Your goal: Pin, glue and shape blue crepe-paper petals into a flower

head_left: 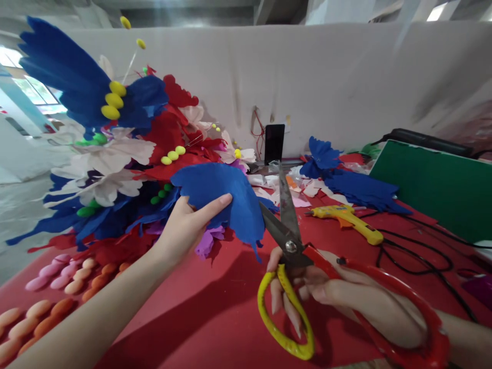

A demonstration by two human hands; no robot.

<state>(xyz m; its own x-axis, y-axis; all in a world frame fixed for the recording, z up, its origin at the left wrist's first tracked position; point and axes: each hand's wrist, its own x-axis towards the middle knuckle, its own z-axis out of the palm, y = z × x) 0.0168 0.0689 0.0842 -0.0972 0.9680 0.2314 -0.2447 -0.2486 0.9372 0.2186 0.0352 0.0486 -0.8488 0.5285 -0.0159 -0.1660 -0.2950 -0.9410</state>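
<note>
My left hand (188, 225) pinches a blue felt piece (226, 200) and holds it up over the red table (215, 312). My right hand (338, 297) grips large scissors (286, 233) with one yellow loop and one red loop. The scissor blades are spread apart and their crotch meets the right edge of the blue felt. A frayed blue strip hangs from the felt's lower edge just left of the blades.
A heap of blue, red and white felt flowers (126, 154) fills the left. Foam ovals (57, 287) lie at front left. A yellow glue gun (349, 220) and black cables lie right of the scissors, with a green board (434, 189), more blue felt (353, 187) and a black phone (274, 143) behind.
</note>
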